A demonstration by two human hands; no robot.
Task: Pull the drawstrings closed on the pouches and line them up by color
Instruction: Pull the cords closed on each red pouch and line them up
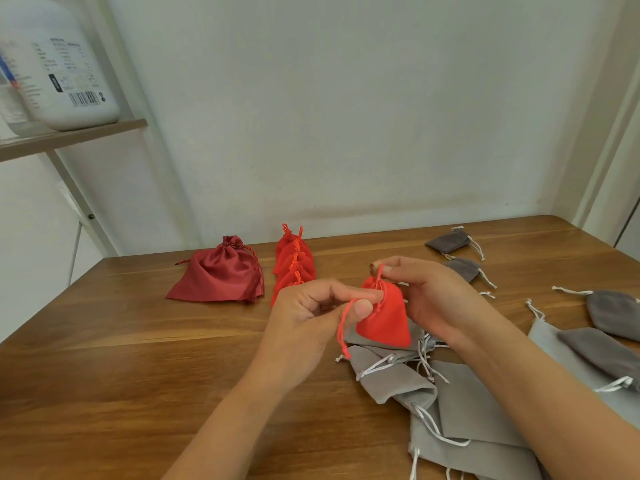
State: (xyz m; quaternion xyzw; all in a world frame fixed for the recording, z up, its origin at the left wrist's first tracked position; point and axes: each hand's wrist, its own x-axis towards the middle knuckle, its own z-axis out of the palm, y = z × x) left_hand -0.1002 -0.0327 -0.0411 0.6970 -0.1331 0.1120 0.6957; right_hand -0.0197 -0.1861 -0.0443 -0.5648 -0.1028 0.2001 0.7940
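Bright red pouch (382,315), dark red satin pouch (218,275), grey pouches (391,379), brown wooden table (121,358)

Both hands pinch drawstrings of red pouch (382,315) above grey pouches (391,379): left (311,317), right (426,292).

both hands up mid-scene, palms facing each other, close but apart. left hand (304,323): thumb and index pinch the red drawstring loop (342,329), other fingers curled in. right hand (429,299): palm faces left, thumb and index fingertip pinch the top drawstring (380,273) on the far side. left forearm enters from near centre, right forearm from near right. both forearms bare.
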